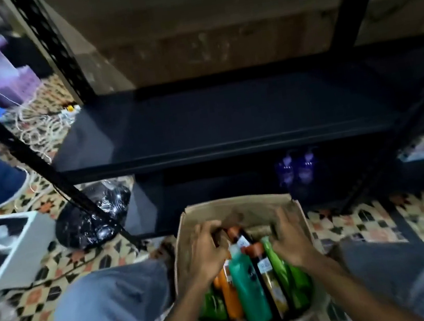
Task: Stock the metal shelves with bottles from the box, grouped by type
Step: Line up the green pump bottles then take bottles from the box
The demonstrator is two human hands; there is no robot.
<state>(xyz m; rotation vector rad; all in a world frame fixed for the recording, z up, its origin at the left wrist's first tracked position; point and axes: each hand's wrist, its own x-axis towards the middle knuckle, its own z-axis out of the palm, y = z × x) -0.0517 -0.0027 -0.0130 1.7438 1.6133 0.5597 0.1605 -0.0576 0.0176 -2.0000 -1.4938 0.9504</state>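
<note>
I'm looking down at a cardboard box point(239, 210) on the patterned floor point(362, 221), between my knees and just in front of the black shelves point(214, 122). The middle shelf is a wide bare dark surface with open room across its whole width; its front edge runs above the box. On the lowest shelf two purple bottles point(296, 168) stand right of centre, with room to their left. The front-left post slants down past a black bag point(91, 216) to the floor beside the box.

Bottles lie packed in the box: a teal bottle point(246, 277), a dark bottle point(267, 269), green bottles point(287, 266) and an orange bottle point(230, 295).

My left hand point(207, 252) is curled over the bottle tops at the box's left; my right hand point(288, 239) is half spread on the green bottles. Blur hides whether either has gripped anything.
</note>
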